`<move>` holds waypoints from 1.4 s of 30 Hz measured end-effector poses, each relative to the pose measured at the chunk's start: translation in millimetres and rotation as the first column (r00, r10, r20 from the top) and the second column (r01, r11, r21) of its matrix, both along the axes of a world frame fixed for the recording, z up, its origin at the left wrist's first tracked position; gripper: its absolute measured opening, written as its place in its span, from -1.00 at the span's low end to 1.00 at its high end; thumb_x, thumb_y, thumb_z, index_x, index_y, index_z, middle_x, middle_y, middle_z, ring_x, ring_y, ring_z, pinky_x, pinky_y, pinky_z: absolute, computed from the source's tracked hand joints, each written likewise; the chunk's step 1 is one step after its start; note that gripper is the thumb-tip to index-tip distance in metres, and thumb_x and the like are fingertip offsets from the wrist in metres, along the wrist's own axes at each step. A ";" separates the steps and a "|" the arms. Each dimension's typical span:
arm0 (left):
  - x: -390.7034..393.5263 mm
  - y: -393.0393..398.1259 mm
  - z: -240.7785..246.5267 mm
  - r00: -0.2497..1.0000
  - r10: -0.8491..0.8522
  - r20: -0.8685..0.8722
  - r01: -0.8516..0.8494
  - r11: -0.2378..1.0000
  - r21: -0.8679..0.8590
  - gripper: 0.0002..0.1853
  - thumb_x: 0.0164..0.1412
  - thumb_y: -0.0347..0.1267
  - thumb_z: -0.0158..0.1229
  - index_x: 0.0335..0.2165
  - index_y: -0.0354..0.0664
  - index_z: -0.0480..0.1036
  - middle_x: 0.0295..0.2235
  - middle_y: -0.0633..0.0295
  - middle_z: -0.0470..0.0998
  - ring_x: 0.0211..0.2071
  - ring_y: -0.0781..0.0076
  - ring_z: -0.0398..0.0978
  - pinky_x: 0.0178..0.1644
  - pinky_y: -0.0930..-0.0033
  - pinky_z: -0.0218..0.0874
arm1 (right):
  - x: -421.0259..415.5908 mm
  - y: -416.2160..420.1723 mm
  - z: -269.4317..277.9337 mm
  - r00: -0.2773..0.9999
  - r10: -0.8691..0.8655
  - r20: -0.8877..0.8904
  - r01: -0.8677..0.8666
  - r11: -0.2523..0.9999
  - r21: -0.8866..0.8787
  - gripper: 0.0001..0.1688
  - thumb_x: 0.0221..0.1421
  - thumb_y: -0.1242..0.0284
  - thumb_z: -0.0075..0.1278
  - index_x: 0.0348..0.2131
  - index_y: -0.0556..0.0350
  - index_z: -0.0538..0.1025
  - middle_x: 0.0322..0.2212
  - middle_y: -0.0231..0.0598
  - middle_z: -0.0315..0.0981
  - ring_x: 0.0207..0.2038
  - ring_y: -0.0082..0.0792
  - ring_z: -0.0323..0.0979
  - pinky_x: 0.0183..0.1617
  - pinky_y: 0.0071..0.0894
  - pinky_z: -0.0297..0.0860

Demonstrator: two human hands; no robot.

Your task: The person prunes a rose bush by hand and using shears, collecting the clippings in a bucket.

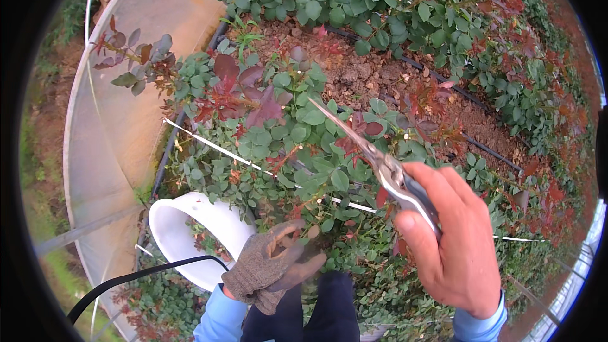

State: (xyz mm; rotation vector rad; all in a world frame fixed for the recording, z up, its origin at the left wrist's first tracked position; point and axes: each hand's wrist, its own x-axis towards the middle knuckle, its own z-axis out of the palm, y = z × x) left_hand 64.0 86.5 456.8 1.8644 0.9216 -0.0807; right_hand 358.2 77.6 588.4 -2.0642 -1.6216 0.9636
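Note:
My bare right hand [458, 237] grips a pair of garden snips [387, 171]. Their narrow blades look closed and point up and left over the leaves of a rose bush [311, 114]. The bush has green leaves, dark red young shoots and several pale cut stem ends. Lower down, my left hand [273, 263] wears a brown knit glove with darker fingers. Its fingers are apart, beside low foliage, and I see nothing held in them. Left of the glove hangs or rests a white plastic bucket [221, 225], tilted, with leafy cuttings [209, 240] inside.
A black strap [142, 273] runs to the bucket. White cord [223, 152] crosses the bush. Black irrigation pipes [468, 97] lie along the reddish soil [361, 73]. Translucent plastic sheeting [137, 118] borders the bed on the left. More rose bushes [380, 4] grow beyond.

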 end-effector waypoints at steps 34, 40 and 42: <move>-90.3 -15.8 -108.5 0.930 -0.345 -0.126 0.307 0.920 -0.245 -0.68 0.24 -0.11 0.20 -0.25 -0.13 0.58 0.06 0.04 0.52 -0.07 0.09 0.58 -0.01 0.12 0.45 | -4.0 198.4 -186.8 0.853 0.380 0.357 -0.227 0.887 -0.401 -0.43 0.39 0.15 -0.09 -0.22 0.42 0.57 -0.21 0.30 0.53 -0.16 0.27 0.57 -0.05 0.11 0.51; -80.8 -15.0 -105.6 0.959 -0.269 -0.087 0.251 0.952 -0.175 -0.76 0.21 -0.14 0.23 -0.35 -0.06 0.61 0.01 0.15 0.55 -0.18 0.19 0.61 -0.11 0.15 0.49 | -11.3 207.6 -187.4 0.867 0.382 0.320 -0.198 0.854 -0.481 -0.40 0.39 0.12 -0.11 -0.16 0.42 0.57 -0.17 0.24 0.54 -0.13 0.25 0.57 0.05 0.10 0.48; -80.8 -15.7 -108.1 0.951 -0.302 -0.071 0.293 0.950 -0.111 -0.76 0.20 -0.14 0.24 -0.35 -0.06 0.61 0.01 0.16 0.55 -0.20 0.20 0.61 -0.13 0.15 0.50 | -12.4 211.2 -190.0 0.860 0.418 0.295 -0.223 0.825 -0.520 -0.41 0.40 0.12 -0.13 -0.13 0.39 0.58 -0.17 0.22 0.55 -0.11 0.24 0.57 0.08 0.09 0.47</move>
